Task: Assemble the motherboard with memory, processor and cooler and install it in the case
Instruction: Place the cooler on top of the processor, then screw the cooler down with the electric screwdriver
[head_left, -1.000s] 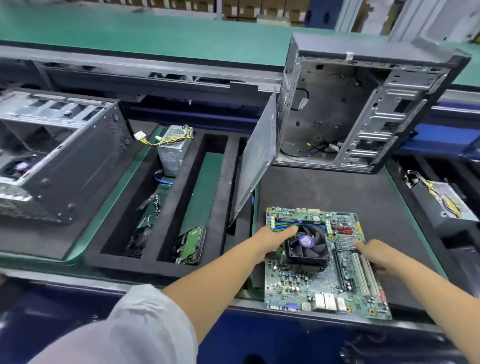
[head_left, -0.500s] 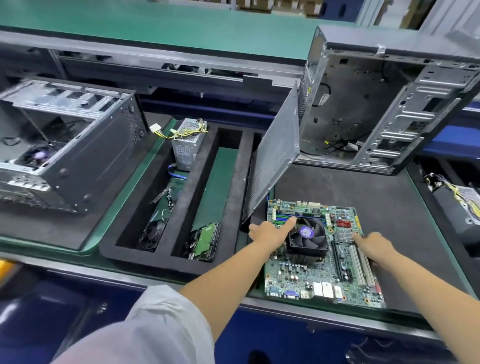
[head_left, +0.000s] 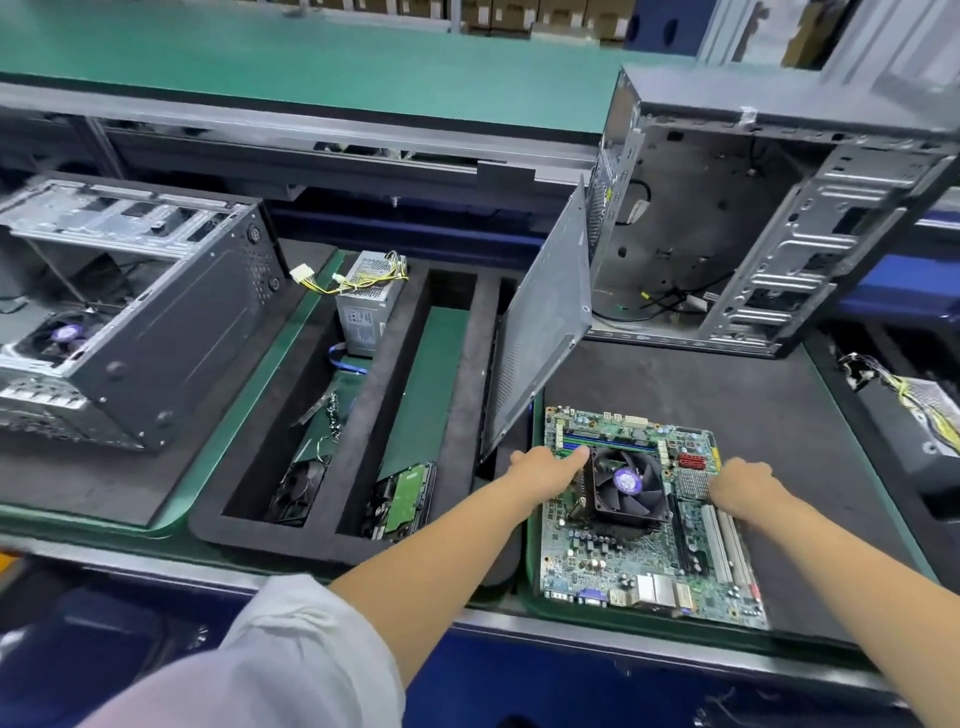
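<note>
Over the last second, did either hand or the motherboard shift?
Barely. The left hand and right hand stay on the motherboard either side of the cooler; the board lies flat on the mat. Mostly the view shifted; the case stays open.

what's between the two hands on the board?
Head view: the black cooler fan on the motherboard sits between the left hand and right hand.

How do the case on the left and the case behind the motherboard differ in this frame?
The left case lies further left on its own mat and already holds a fan cooler inside; the case behind the motherboard shows a bare interior with only loose cables. A side panel leans by the right case, none by the left. Both are dark metal cases with an open side.
</note>
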